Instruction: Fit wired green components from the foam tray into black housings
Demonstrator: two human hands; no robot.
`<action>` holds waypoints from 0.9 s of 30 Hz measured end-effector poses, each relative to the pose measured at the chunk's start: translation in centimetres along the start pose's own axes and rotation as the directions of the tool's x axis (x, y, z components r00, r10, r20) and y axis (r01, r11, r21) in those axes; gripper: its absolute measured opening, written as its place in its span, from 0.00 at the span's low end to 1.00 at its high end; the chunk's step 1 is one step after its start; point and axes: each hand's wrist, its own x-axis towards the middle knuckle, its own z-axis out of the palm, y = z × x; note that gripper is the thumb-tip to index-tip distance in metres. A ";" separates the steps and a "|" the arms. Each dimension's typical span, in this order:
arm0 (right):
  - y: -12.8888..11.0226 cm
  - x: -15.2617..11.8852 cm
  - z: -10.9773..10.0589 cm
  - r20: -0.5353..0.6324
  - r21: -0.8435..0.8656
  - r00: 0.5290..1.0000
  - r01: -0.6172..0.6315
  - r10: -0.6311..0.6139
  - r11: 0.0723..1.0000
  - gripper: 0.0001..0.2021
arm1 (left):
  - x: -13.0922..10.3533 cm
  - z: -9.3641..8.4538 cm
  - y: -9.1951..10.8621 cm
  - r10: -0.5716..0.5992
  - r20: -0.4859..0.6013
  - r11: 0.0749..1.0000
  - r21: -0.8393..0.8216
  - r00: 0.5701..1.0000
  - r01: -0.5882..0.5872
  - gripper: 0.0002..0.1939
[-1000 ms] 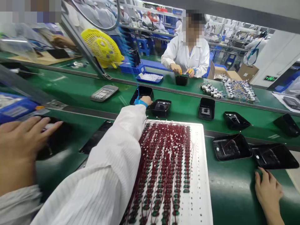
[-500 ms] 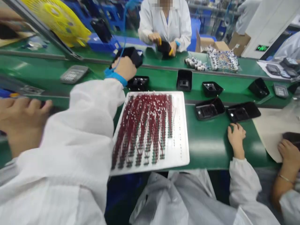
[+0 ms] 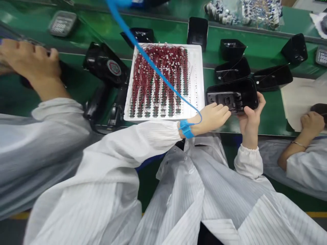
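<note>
I had the black housing (image 3: 233,95) up off the bench (image 3: 224,117), just to the right of the white tray (image 3: 196,80), its open side turned toward me so the moulded recess showed. My right hand (image 3: 251,114) was closed around its right end, thumb over the near edge and fingers wrapped behind. My left hand (image 3: 213,115) came in from the left with its fingers extended and lying against the housing's lower left edge, more a steadying touch than a full grip; I could not tell whether anything small was pinched under those fingertips.

To do this well, I judged the right hand should carry the weight and keep the recess level, while the left did the fine work at the near corner (a tilted shell would let a loose part slide). The blue wrist strap (image 3: 186,129) sat on my left wrist, and its coiled lead (image 3: 153,64) ran diagonally across the tray of red-wired boards (image 3: 158,75). That lead looked the likeliest snag, so I thought it wise to keep the left arm low and avoid dragging the cord through the wires.

Further out, more black housings (image 3: 232,69) lay on the bench and on the green conveyor (image 3: 212,37) beyond. A co-worker's hand (image 3: 30,63) worked at the far left beside a black fan-like unit (image 3: 106,66), another co-worker's hand (image 3: 310,119) at the right.
</note>
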 end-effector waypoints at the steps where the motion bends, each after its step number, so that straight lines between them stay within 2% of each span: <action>1: 0.6 -0.3 -0.3 0.004 -0.025 0.999 -0.031 0.032 0.999 0.34 | -0.1 0.7 -0.1 -0.033 -0.004 0.999 -0.006 0.999 0.033 0.20; 3: 1.7 -0.9 -0.8 -0.029 -0.079 0.996 -0.092 0.090 0.993 0.34 | -0.9 1.8 -1.2 -0.170 -0.040 0.985 -0.047 0.985 0.168 0.14; 4: 2.2 -1.3 -1.1 -0.060 -0.104 0.992 -0.121 0.115 0.987 0.34 | -1.6 2.4 -2.2 -0.272 -0.074 0.960 -0.082 0.959 0.266 0.11; 5: 2.6 -1.6 -1.5 -0.097 -0.127 0.986 -0.150 0.138 0.981 0.35 | -2.4 3.1 -3.3 -0.388 -0.116 0.919 -0.125 0.914 0.374 0.10; 7: 3.3 -1.9 -2.2 -0.169 -0.175 0.969 -0.210 0.181 0.962 0.35 | -4.1 4.5 -6.0 -0.597 -0.197 0.801 -0.211 0.778 0.561 0.11; 8: 3.6 -2.0 -2.6 -0.199 -0.206 0.960 -0.238 0.198 0.949 0.36 | -4.8 5.2 -7.2 -0.663 -0.220 0.748 -0.245 0.716 0.617 0.11; 9: 3.8 -2.0 -3.1 -0.224 -0.246 0.953 -0.259 0.205 0.934 0.36 | -5.3 5.8 -8.3 -0.702 -0.229 0.712 -0.272 0.675 0.648 0.11; 10: 3.9 -1.9 -3.5 -0.246 -0.295 0.949 -0.269 0.200 0.917 0.35 | -5.6 6.2 -9.0 -0.722 -0.226 0.691 -0.291 0.654 0.662 0.10; 13: 4.2 -1.3 -4.3 -0.286 -0.490 0.949 -0.261 0.130 0.832 0.35 | -5.2 6.0 -9.6 -0.747 -0.158 0.660 -0.299 0.646 0.690 0.06; 15: 4.2 -1.0 -4.3 -0.288 -0.619 0.954 -0.249 0.079 0.745 0.37 | -4.3 4.7 -9.0 -0.784 -0.060 0.609 -0.266 0.618 0.747 0.06; 18: 4.0 -0.9 -3.8 -0.287 -0.712 0.957 -0.243 0.044 0.659 0.39 | -3.0 2.3 -7.8 -0.841 0.081 0.509 -0.218 0.535 0.833 0.09; 21: 3.7 -1.3 -3.5 -0.293 -0.714 0.956 -0.230 0.016 0.662 0.37 | -1.9 0.9 -7.2 -0.896 0.170 0.377 -0.192 0.409 0.906 0.13; 23: 3.7 -1.7 -3.6 -0.300 -0.703 0.954 -0.222 0.001 0.675 0.35 | -1.3 0.6 -7.3 -0.922 0.197 0.300 -0.180 0.333 0.937 0.14; 24: 3.7 -1.9 -3.8 -0.306 -0.696 0.952 -0.223 -0.001 0.683 0.34 | -1.1 0.7 -7.4 -0.928 0.197 0.281 -0.184 0.315 0.942 0.14; 27: 3.3 -2.4 -4.6 -0.342 -0.671 0.940 -0.245 0.001 0.700 0.31 | -1.6 1.5 -8.2 -0.945 0.137 0.256 -0.257 0.297 0.932 0.08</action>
